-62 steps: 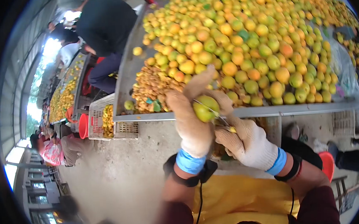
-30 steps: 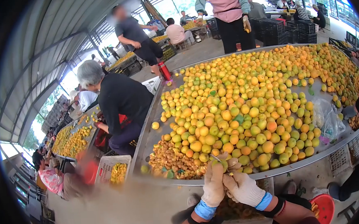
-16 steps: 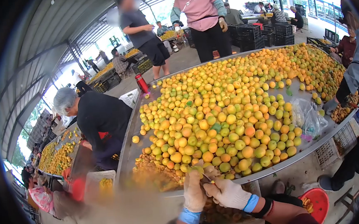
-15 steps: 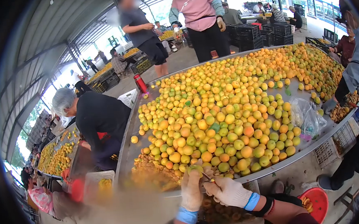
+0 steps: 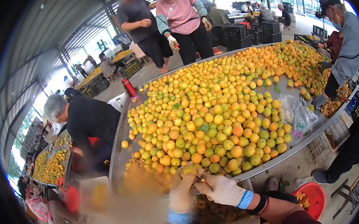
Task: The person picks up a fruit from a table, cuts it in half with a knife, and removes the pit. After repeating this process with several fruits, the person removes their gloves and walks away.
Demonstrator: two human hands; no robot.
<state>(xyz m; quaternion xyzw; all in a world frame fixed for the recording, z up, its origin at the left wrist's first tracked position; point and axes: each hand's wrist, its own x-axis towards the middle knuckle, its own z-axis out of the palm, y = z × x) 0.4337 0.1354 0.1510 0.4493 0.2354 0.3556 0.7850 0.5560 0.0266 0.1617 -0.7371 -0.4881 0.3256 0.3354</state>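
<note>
At the near edge of the metal table, my gloved left hand [image 5: 180,195] is closed around a yellow-green apricot [image 5: 187,170]. My gloved right hand [image 5: 223,190] grips a small knife [image 5: 202,180] against that fruit; only a bit of the knife shows between the fingers. A big heap of whole apricots [image 5: 213,122], yellow, orange and green, lies just beyond both hands. Left of them, brownish opened pieces of fruit [image 5: 143,165] lie on the table, partly blurred by a smudge in the view.
The table's metal rim [image 5: 273,160] runs below the heap. On the table are a see-through plastic bag [image 5: 296,113] and a red flask [image 5: 128,87]. A red basin [image 5: 316,198] with fruit halves stands lower right. Several people work around, including one at right [image 5: 355,56].
My view has shifted, so the table sits further left and higher. Both hands keep the apricot and knife together. The person at right now leans over the table; the two people behind stand closer together.
</note>
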